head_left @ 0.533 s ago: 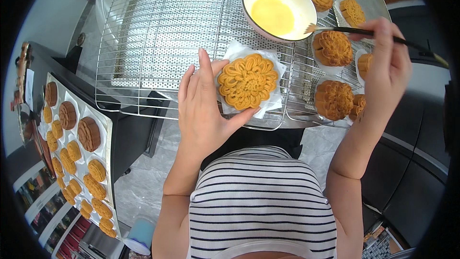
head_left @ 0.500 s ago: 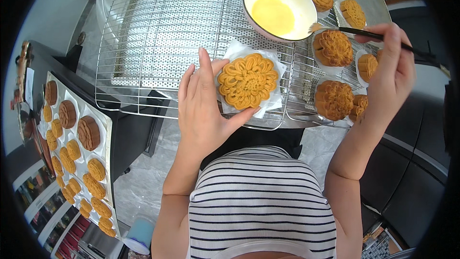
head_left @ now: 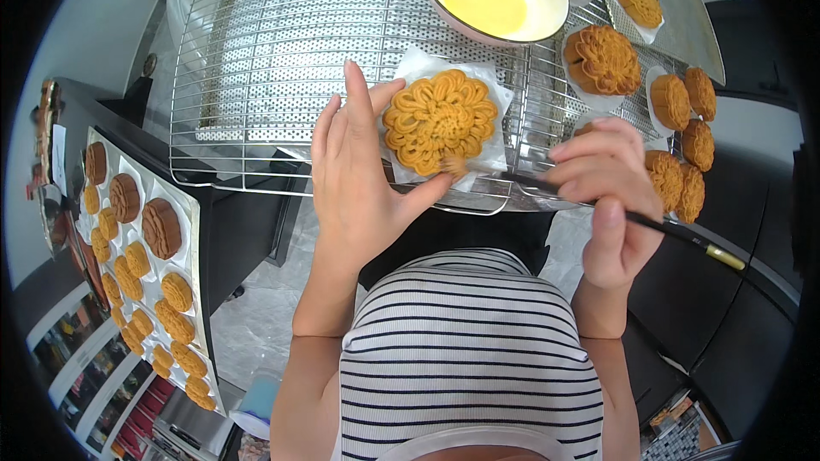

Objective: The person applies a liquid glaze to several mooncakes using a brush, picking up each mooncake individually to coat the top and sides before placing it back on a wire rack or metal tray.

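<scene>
A large golden flower-patterned mooncake (head_left: 442,119) lies on white paper (head_left: 489,154) on a wire rack. My left hand (head_left: 359,166) brackets its left side, with the thumb at the lower edge and a finger at the upper left edge. In my right hand (head_left: 611,196) is a thin black-handled brush (head_left: 534,182), gripped between thumb and fingers. Its bristles touch the lower edge of the mooncake, close to my left thumb. Above stands a white bowl (head_left: 549,8) holding yellow liquid (head_left: 485,2). My right hand hides part of the rack and a mooncake behind it.
The wire rack (head_left: 282,111) rests over a perforated metal tray. To the right sit several browned mooncakes (head_left: 603,60) on paper. At the left, lower down, a white tray (head_left: 198,312) carries several brown and golden mooncakes.
My right hand has brought the brush from the bowl's right rim down and left to the lower edge of the mooncake. My left hand stays at the mooncake; the view has shifted slightly.
</scene>
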### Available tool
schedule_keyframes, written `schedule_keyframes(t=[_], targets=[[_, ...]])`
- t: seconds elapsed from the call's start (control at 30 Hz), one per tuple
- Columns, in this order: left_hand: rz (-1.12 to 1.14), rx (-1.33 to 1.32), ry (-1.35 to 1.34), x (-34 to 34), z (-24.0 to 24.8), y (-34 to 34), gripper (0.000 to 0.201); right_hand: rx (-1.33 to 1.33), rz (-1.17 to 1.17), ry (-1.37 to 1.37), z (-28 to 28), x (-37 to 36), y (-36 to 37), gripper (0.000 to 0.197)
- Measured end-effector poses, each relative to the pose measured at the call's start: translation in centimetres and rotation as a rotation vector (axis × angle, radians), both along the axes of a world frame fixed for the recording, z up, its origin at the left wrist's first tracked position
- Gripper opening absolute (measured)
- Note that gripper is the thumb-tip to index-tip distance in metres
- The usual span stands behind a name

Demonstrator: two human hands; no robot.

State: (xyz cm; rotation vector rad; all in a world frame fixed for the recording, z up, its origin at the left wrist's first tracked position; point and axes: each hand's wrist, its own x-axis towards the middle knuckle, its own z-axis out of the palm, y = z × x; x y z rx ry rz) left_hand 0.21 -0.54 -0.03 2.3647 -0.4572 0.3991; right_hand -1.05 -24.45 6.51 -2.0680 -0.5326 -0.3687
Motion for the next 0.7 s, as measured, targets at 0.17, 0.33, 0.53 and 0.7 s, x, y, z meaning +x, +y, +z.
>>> schedule_keyframes(t=[0.17,0.33,0.53,0.7], targets=[[-0.029,-0.019,-0.030,0.3,-0.2,-0.2,0.132,-0.123,-0.181,-0.229,-0.5,0.3,-1.6,0.025],[-0.001,-0.026,0.022,0.0,-0.5,0.0,0.129,-0.156,0.072,-0.137,-0.1,-1.2,0.3,0.023],[-0.018,-0.034,0.004,0.2,-0.5,-0.1,0.128,-0.122,-0.068,-0.129,-0.4,0.0,-1.0,0.025],[-0.006,-0.026,0.008,0.2,-0.6,-0.2,0.128,-0.187,-0.110,-0.222,0.2,0.0,-0.5,0.021]])
